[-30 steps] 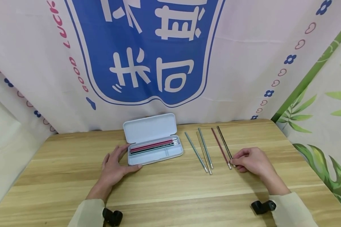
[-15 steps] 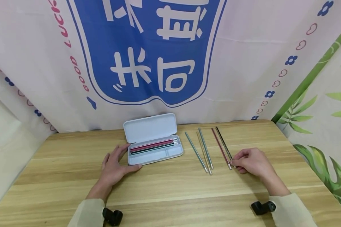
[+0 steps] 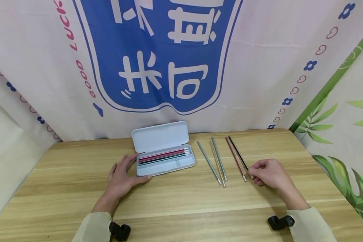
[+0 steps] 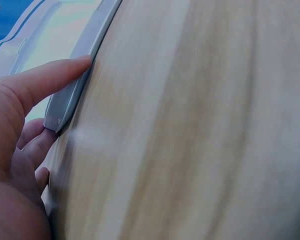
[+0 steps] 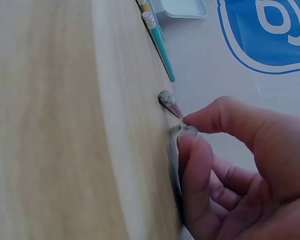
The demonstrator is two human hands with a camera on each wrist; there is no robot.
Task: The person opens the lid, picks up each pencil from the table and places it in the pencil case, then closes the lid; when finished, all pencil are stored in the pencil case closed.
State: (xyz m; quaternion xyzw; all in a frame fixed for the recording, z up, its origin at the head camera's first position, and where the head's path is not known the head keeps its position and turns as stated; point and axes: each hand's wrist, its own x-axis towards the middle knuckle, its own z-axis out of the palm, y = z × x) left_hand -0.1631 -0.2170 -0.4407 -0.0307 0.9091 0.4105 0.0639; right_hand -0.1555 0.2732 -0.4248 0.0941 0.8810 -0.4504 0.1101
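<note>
My right hand [image 3: 268,173] pinches the eraser end of a black pencil [image 3: 239,152] between thumb and index finger, its far end lying close to a red pencil [image 3: 235,159]. In the right wrist view, the pinched end [image 5: 189,130] shows between the fingertips. At the left end of an open light-blue pencil case [image 3: 160,136], my left hand [image 3: 121,178] grips it, thumb along the front edge and fingers round the corner. Several red and dark green pencils [image 3: 161,156] lie inside the case. The left wrist view shows the thumb [image 4: 60,75] against the rim.
Between case and red pencil lie a teal pencil [image 3: 209,163], a yellow pencil [image 3: 217,164] and another teal one [image 3: 219,159], eraser ends toward me. A printed cloth [image 3: 254,84] hangs behind the wooden table [image 3: 181,215].
The black pencil has swivelled: its eraser end went slightly right with my right hand, and its far end moved left toward the red pencil. My left hand stays on the case.
</note>
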